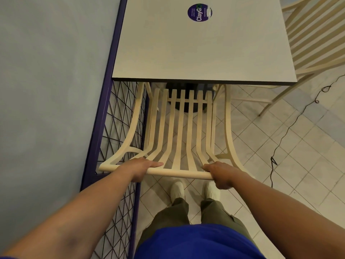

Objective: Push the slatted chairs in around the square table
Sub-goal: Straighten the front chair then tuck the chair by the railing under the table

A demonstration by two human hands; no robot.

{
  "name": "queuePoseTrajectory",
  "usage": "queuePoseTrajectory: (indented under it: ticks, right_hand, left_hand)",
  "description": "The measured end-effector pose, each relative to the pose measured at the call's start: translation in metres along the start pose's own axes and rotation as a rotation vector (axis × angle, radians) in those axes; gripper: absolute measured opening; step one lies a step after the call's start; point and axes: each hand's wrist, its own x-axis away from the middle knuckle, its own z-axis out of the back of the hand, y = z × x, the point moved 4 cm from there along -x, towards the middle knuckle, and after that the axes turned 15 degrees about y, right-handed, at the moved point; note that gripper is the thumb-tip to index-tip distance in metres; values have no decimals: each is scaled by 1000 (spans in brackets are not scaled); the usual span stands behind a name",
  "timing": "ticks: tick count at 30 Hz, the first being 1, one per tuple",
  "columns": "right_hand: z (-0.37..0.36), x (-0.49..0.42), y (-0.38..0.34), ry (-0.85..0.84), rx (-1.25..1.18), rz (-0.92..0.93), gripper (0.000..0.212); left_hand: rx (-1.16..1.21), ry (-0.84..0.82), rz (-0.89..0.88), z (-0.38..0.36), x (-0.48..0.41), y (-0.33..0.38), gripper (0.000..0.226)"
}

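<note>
Two slatted chairs show: a near chair [179, 173] and a side chair [313, 40]. There is one square table [186, 49], carrying one round sticker [199, 12]. Two hands appear, a left hand [143, 167] and a right hand [222, 174], plus two pale shoes [177, 189]. One black cable [273, 160], possibly more, crosses the tiles; one mesh panel [95, 139] is visible.

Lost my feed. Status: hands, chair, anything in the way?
Left hand and right hand grip the top rail of the cream slatted chair. Chair front under the grey square table. Purple-framed wire-mesh partition close on its left.
</note>
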Motion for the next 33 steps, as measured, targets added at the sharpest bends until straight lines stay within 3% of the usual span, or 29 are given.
queuePoseTrajectory:
  ticks: [33]
  right_hand:
    - [0,2,8,8,-13,9,59]
  left_hand:
    - [-50,65,-7,-1,4,10,91]
